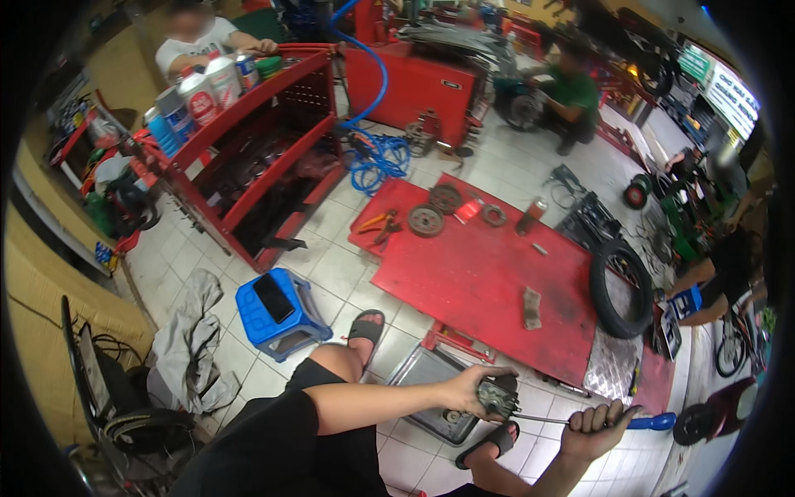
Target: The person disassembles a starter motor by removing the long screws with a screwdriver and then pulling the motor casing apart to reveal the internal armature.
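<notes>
My left hand point(472, 391) is closed round a small, dirty metal engine part point(498, 396), probably a carburetor, held above a grey metal tray. In my right hand point(598, 429) is a long screwdriver point(651, 422) with a blue handle, and the fingers wrap round it. The handle sticks out to the right of the fist. Its thin shaft points left and reaches the lower side of the metal part; whether the tip sits in a screw is too small to tell. The tray point(406, 373) lies on the floor between my feet, with a small round part point(452, 416) in it.
Ahead stands a low red platform point(464, 273) with round metal parts point(426, 220), orange-handled pliers point(377, 220) and a tyre point(621, 288). At left are a blue stool point(273, 331) bearing a phone point(274, 298), and a red tool cart point(273, 166). Other people work farther off.
</notes>
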